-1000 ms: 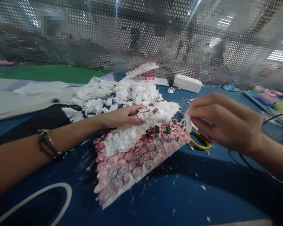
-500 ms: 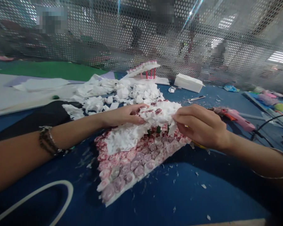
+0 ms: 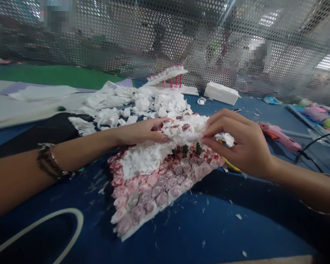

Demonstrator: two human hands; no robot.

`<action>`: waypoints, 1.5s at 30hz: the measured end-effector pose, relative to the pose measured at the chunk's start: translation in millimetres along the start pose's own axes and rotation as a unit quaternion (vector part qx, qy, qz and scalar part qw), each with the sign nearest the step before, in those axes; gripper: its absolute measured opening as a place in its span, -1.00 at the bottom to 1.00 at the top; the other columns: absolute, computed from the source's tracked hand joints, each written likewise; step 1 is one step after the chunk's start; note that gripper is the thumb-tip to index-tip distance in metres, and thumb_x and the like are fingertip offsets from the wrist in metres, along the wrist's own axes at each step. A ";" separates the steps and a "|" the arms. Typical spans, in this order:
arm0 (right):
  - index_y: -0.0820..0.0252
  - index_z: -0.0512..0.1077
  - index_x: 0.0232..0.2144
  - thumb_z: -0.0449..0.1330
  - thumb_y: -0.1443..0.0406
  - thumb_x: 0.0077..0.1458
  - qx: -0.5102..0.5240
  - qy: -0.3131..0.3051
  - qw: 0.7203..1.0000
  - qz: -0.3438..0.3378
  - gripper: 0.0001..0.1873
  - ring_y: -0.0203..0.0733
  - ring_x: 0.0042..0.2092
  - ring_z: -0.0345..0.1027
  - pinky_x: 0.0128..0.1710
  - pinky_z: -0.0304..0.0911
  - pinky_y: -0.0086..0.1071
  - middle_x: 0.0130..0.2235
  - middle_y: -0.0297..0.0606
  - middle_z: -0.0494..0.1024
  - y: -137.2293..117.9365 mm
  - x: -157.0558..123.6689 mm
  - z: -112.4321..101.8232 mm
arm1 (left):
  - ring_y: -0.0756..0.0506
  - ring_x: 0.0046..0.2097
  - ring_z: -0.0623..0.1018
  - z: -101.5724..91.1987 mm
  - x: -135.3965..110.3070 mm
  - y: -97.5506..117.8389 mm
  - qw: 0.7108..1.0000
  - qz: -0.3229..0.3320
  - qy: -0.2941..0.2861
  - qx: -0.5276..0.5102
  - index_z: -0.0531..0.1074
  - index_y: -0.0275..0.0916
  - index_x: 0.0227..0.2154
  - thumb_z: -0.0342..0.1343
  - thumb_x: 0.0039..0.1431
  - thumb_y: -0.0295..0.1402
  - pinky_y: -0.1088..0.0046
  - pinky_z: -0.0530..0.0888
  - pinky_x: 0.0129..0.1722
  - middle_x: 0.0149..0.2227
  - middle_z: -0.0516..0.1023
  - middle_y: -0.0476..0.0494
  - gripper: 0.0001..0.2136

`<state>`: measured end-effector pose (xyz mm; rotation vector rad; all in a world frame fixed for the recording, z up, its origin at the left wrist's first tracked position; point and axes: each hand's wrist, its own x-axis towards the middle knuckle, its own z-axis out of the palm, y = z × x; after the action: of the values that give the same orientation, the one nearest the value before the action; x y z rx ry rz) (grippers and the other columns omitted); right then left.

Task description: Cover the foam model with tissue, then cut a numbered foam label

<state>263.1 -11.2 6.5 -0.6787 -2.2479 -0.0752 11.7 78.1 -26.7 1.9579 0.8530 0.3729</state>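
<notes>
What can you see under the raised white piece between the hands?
Green posts and dark red rosettes show beneath the raised piece; anything farther back is hidden.

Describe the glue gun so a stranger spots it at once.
On the blue table, look just beyond the right hand. The glue gun lies there, a black cord at its rear. Its pink and orange body sets it apart from the white scraps nearby.

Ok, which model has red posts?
The back model, near the mesh. Its red posts set it apart: the front model has green posts.
</notes>
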 end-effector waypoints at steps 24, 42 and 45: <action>0.23 0.40 -0.13 0.16 0.33 0.21 -0.044 -0.029 0.997 -0.054 -0.82 -0.31 -0.24 0.40 -0.21 0.40 -0.41 -0.25 -0.22 0.51 9.6 0.5 -8.8 | -0.27 0.04 0.47 1.0 -3.4 2.9 1.000 0.009 -0.007 0.002 0.01 -0.63 0.27 0.10 -0.05 -0.07 0.50 0.44 -0.13 0.13 0.43 -0.41 -0.08; 0.12 0.44 -0.36 0.13 0.41 0.20 -0.100 0.018 0.995 -0.024 -0.87 -0.33 -0.30 0.42 -0.30 0.36 -0.43 -0.31 -0.31 0.54 4.3 3.9 -15.9 | -0.21 -0.03 0.51 0.2 -3.9 0.9 1.000 0.004 0.007 0.004 0.07 -0.59 0.26 0.13 -0.08 -0.09 0.56 0.44 -0.23 0.10 0.46 -0.39 -0.10; 0.09 0.42 -0.35 0.12 0.41 0.21 -0.136 0.012 0.989 -0.055 -0.86 -0.31 -0.30 0.41 -0.29 0.36 -0.42 -0.31 -0.32 0.52 5.1 3.1 -19.2 | -0.20 -0.04 0.52 0.8 -4.3 2.8 1.000 0.001 0.003 0.000 0.06 -0.60 0.26 0.11 -0.07 -0.10 0.54 0.44 -0.23 0.09 0.47 -0.40 -0.11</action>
<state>276.7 -10.4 21.3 -0.6900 -2.2730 -0.4483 10.2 73.8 -24.4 1.9584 0.8549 0.3793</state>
